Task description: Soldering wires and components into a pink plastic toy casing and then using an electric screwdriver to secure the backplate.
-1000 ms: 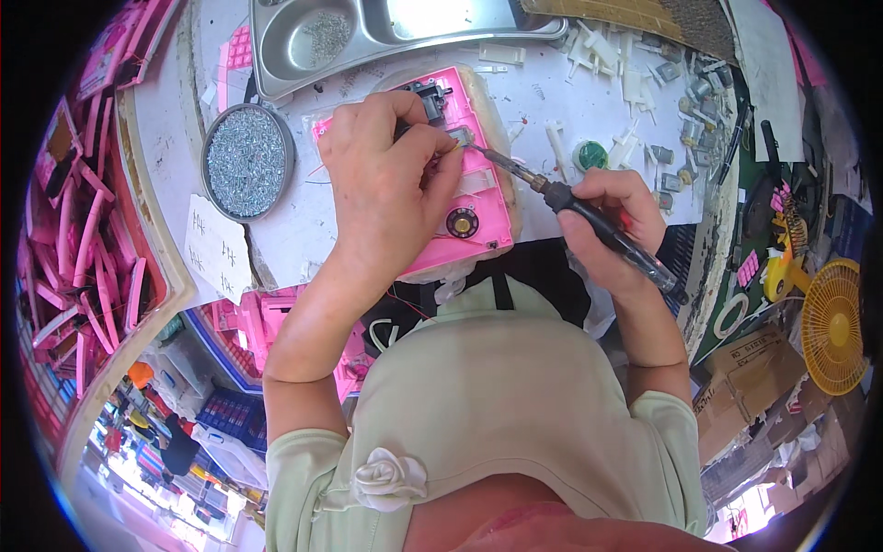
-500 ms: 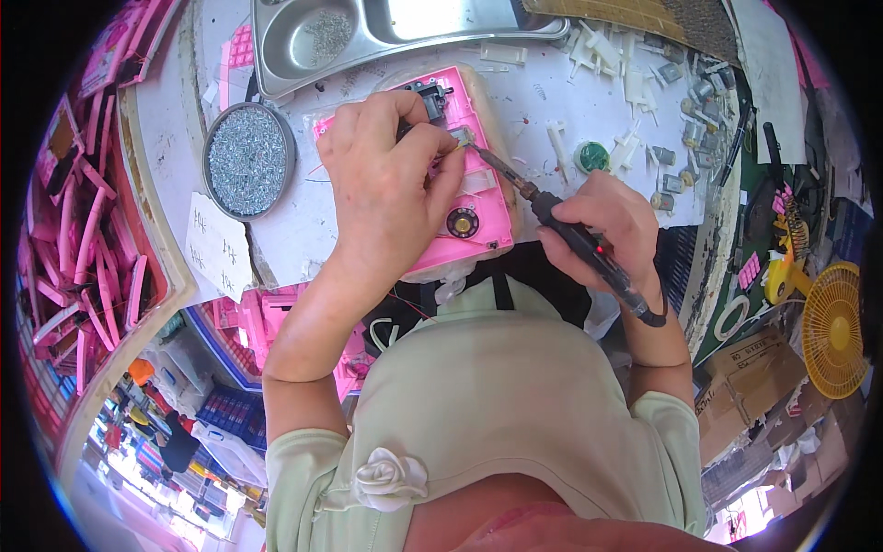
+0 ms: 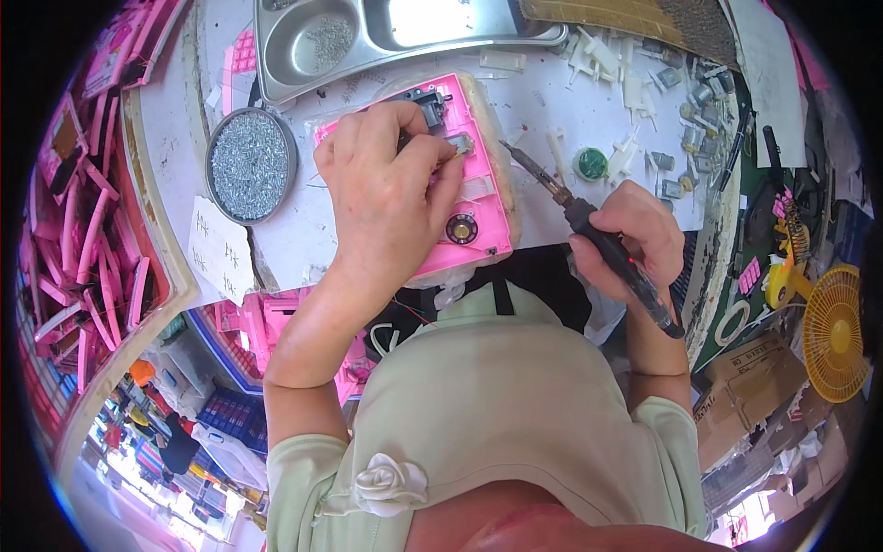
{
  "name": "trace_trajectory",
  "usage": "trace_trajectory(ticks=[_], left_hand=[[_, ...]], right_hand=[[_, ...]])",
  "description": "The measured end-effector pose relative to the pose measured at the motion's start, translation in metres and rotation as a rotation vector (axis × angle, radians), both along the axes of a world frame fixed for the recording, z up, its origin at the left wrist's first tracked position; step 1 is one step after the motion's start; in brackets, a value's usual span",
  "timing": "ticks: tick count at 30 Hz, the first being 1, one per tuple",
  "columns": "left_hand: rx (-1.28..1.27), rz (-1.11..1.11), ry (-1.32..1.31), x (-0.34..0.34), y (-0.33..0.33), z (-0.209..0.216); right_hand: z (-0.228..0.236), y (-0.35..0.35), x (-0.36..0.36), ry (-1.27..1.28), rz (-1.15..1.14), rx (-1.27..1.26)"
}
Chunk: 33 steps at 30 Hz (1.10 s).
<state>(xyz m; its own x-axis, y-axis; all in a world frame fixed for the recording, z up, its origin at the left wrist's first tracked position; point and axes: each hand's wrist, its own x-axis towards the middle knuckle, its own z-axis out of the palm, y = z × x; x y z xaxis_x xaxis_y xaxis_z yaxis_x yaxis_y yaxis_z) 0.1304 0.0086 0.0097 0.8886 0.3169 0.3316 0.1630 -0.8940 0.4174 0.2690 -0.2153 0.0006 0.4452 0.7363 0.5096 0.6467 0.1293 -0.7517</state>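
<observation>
A pink plastic housing (image 3: 487, 207) lies on a padded, plastic-wrapped block (image 3: 504, 175) in front of me. Inside it sit a dark mechanism (image 3: 430, 103), a small metal motor (image 3: 460, 144) and a round black speaker (image 3: 462, 228). My left hand (image 3: 382, 189) rests over the housing's left part, thumb and fingers pinched beside the motor; what they hold is hidden. To the right, my right hand (image 3: 644, 235) is closed round the black handle of a soldering iron (image 3: 593, 230). The iron's tip points up and left, just off the housing's right edge and apart from the motor.
A round dish of small metal pins (image 3: 250, 166) stands left, below a steel compartment tray (image 3: 368, 51). A green solder-like spool (image 3: 590, 164), white plastic parts (image 3: 598, 55) and several loose motors (image 3: 699, 120) lie right. Pink housings (image 3: 92, 239) fill the far left. A yellow fan (image 3: 835, 333) stands right.
My right hand has drawn the soldering iron back to the right and slightly down, so its tip has left the motor. My left hand stays nearly in place.
</observation>
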Motion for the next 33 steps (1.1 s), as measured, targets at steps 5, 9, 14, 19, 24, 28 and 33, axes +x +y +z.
trace_trajectory(ticks=[5, 9, 14, 19, 24, 28, 33], left_hand=[[0.015, 0.010, 0.021, 0.000, -0.002, 0.005], [0.015, 0.016, 0.049, -0.001, -0.003, 0.009], [0.013, 0.008, 0.008, -0.002, -0.002, 0.007], [0.044, -0.014, 0.012, -0.008, 0.002, 0.009], [0.079, -0.034, 0.077, -0.005, 0.002, 0.018], [0.063, -0.023, 0.023, -0.006, 0.003, 0.010], [0.098, -0.032, 0.008, -0.001, 0.002, 0.007]], right_hand=[[0.004, 0.000, 0.001, -0.016, -0.003, 0.001], [0.006, 0.000, 0.001, -0.021, -0.008, -0.012], [0.006, 0.001, 0.001, -0.021, -0.015, -0.016], [0.002, 0.003, 0.001, -0.009, -0.007, -0.001], [0.000, 0.008, 0.001, 0.003, -0.011, 0.013], [-0.001, 0.012, 0.003, -0.005, -0.005, 0.009], [-0.004, 0.018, 0.004, -0.018, -0.014, 0.027]])
